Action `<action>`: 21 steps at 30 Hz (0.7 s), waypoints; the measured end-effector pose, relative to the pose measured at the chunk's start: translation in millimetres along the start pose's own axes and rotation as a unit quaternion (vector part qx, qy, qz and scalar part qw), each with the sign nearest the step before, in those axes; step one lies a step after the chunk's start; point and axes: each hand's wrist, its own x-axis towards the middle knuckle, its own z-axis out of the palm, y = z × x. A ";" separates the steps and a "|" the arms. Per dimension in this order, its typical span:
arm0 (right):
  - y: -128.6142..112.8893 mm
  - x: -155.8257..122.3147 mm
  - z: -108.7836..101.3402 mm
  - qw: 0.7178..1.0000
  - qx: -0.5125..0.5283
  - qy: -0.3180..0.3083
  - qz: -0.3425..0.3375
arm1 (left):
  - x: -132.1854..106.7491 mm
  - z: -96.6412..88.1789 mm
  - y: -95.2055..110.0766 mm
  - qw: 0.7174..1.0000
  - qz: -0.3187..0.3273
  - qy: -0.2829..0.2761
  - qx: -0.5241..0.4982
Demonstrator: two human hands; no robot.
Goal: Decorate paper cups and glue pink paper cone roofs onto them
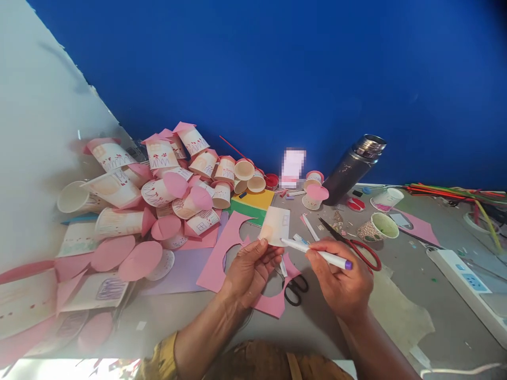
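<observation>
My left hand [249,269] grips a white paper cup [274,224] by its lower edge, thumb in front. The cup bears a faint orange patch and a small window drawn in purple lines. In my right hand [343,279] is a white marker [328,257] with a purple end, its tip touching or very close to the cup's lower right side. Below the cup lie cut pink paper [271,305] and black-handled scissors [295,290]. Red-handled scissors [362,252] rest just beyond my right hand.
Many decorated paper cups with pink paper tops [164,190] are heaped at the left. A dark metal flask [348,171] leans at the back beside the blue wall [253,68]. Patterned cups [378,227] and a white power strip [465,279] are on the right.
</observation>
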 end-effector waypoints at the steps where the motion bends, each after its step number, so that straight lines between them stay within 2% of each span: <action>1: 0.5 0.0 -0.3 1.000 0.000 0.000 0.000 | 0.1 -0.3 -0.3 1.000 -0.005 0.001 -0.002; 4: 1.5 0.1 -1.4 0.999 0.012 -0.031 -0.004 | 0.6 -0.7 -1.1 1.000 -0.013 0.005 -0.009; 10: 1.4 0.2 -3.9 0.999 0.029 -0.039 -0.016 | 2.1 -0.1 -2.0 1.000 0.001 -0.005 -0.025; 14: 1.1 0.8 -5.6 1.000 0.020 -0.010 -0.012 | 2.2 -0.6 -2.2 0.999 -0.003 -0.015 -0.036; 17: 0.8 1.6 -7.1 0.999 0.020 -0.027 -0.015 | 1.3 0.6 -1.3 0.999 -0.019 0.008 -0.043; 21: 1.8 1.7 -9.0 1.000 0.009 -0.008 -0.017 | 0.0 5.0 1.0 0.997 -0.037 0.052 -0.042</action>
